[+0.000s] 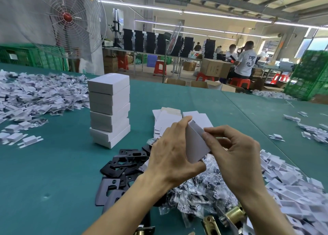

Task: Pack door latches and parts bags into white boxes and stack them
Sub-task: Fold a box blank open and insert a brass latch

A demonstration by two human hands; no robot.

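Head view: a green table [53,163] carries a stack of closed white boxes [109,110] at centre-left. A heap of clear parts bags [204,190] and black plates [122,162] lies nearer the front, and brass door latches [234,215] lie at the bottom edge. Above the bags, the left hand [170,156] curls fingers and thumb round a half-folded white box [196,146] held off the table, while the right hand [236,151] pinches its upper edge between thumb and forefinger.
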